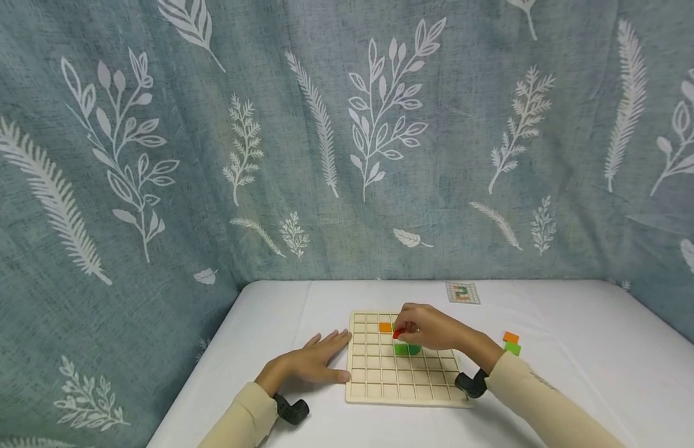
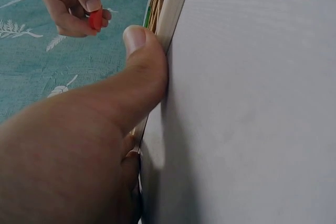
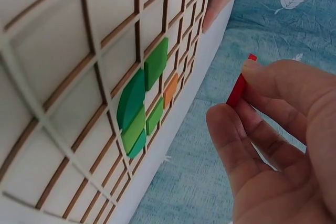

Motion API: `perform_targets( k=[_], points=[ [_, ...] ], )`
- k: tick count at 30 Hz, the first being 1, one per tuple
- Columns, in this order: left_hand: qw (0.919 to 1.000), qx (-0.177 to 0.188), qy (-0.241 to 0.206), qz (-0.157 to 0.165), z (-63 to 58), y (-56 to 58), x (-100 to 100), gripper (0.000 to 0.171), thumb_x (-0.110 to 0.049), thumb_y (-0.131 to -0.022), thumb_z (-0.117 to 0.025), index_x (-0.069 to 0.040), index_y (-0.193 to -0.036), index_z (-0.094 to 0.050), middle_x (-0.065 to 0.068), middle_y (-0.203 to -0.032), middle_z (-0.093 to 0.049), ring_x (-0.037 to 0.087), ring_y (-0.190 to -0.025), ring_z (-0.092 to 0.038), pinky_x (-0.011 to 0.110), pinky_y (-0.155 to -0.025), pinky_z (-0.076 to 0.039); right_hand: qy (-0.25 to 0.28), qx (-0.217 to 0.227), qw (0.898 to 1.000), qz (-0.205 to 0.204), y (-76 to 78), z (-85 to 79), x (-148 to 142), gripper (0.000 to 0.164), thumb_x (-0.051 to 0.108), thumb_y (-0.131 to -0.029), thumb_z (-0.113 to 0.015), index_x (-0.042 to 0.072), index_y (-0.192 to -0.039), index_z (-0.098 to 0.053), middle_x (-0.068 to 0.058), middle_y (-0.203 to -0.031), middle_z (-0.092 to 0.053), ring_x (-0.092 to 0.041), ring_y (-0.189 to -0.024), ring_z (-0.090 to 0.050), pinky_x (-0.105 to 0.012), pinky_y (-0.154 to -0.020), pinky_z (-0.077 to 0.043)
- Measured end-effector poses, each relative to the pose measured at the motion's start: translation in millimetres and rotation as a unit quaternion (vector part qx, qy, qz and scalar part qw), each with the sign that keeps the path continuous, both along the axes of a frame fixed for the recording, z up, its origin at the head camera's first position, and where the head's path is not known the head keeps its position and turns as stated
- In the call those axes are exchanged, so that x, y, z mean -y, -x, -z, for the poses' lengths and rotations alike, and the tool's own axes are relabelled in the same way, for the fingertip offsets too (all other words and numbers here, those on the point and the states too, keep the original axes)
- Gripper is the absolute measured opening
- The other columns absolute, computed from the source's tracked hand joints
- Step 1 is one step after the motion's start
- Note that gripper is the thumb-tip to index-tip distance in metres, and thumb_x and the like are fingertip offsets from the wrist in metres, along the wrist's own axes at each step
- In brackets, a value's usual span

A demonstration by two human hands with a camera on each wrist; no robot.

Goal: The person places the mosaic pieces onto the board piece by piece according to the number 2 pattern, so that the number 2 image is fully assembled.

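Note:
A light wooden grid board (image 1: 372, 376) lies on the white table. My left hand (image 1: 310, 363) rests beside it with fingers spread, the fingertips and thumb touching its left edge. Above the board, my right hand (image 1: 431, 326) pinches a thin red tile (image 3: 237, 88) between thumb and fingers. Set in the grid below are an orange tile (image 1: 385, 327), a light green tile (image 1: 401, 350) and a dark green tile (image 1: 415, 350) with a rounded side. The right wrist view shows further green pieces, among them a small light green tile (image 3: 155, 116); the right hand partly hides these in the head view.
Behind the board lies a printed card (image 1: 462, 293) with a coloured grid pattern. Right of the board, a loose orange tile (image 1: 511, 337) and a green tile (image 1: 512, 348) lie beside the right forearm. A leaf-patterned curtain (image 1: 336, 155) hangs behind the table.

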State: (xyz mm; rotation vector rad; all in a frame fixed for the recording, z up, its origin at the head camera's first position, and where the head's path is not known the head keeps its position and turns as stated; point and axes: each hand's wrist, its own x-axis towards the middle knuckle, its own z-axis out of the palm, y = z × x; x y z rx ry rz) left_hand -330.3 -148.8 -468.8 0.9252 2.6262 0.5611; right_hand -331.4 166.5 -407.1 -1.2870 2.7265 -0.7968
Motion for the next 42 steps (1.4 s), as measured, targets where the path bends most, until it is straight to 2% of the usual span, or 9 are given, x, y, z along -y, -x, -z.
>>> perform_targets(
  k=[13, 17, 25, 35, 42],
  points=[
    [1.0, 0.004, -0.003, -0.001, -0.1, -0.1, 0, 0.095, -0.062, -0.093, -0.058, -0.013, -0.162, -0.014, 0.003, -0.169, -0.013, 0.024, -0.158, -0.008, 0.054, -0.127, -0.002, 0.0, 0.005, 1.0, -0.016, 6.9, 13.2, 16, 0.016, 0.008, -0.093, -0.071, 0.002, -0.107, -0.072, -0.004, -0.099, -0.063, -0.004, -0.086, -0.062, -0.02, -0.079, -0.056],
    [1.0, 0.002, -0.003, 0.003, -0.3, 0.2, 1, 0.095, -0.061, -0.093, -0.058, -0.013, -0.162, -0.014, 0.003, -0.169, -0.013, 0.024, -0.158, -0.008, 0.054, -0.127, -0.002, 0.006, -0.007, 1.0, -0.017, 7.7, 18.2, 19, 0.013, 0.006, -0.092, -0.071, 0.002, -0.105, -0.072, -0.005, -0.098, -0.064, -0.006, -0.085, -0.064, -0.02, -0.077, -0.057],
    [1.0, 0.001, -0.002, 0.001, 0.8, -0.6, 1, 0.095, -0.061, -0.093, -0.059, -0.012, -0.162, -0.015, 0.003, -0.169, -0.014, 0.024, -0.158, -0.008, 0.054, -0.127, -0.003, 0.011, 0.008, 1.0, -0.004, 8.3, 26.8, 24, 0.014, 0.007, -0.09, -0.073, 0.004, -0.104, -0.072, -0.004, -0.1, -0.065, -0.006, -0.087, -0.064, -0.021, -0.079, -0.057],
    [1.0, 0.003, -0.005, -0.003, 1.6, 2.0, 2, 0.095, -0.063, -0.092, -0.058, -0.015, -0.162, -0.014, 0.001, -0.169, -0.013, 0.022, -0.158, -0.008, 0.054, -0.127, -0.002, 0.006, 0.016, 1.0, 0.023, 11.9, 34.7, 27, 0.012, 0.011, -0.091, -0.074, 0.006, -0.101, -0.073, -0.003, -0.098, -0.064, -0.005, -0.085, -0.059, -0.02, -0.074, -0.054],
    [0.9999, 0.005, -0.008, -0.005, 2.3, 1.6, 2, 0.095, -0.062, -0.092, -0.059, -0.015, -0.162, -0.015, 0.001, -0.169, -0.014, 0.022, -0.158, -0.008, 0.053, -0.127, -0.001, 0.002, 0.012, 1.0, 0.022, 11.9, 37.4, 26, 0.007, 0.008, -0.091, -0.073, 0.007, -0.098, -0.073, -0.002, -0.094, -0.062, -0.006, -0.081, -0.055, -0.02, -0.071, -0.051]
  ],
)
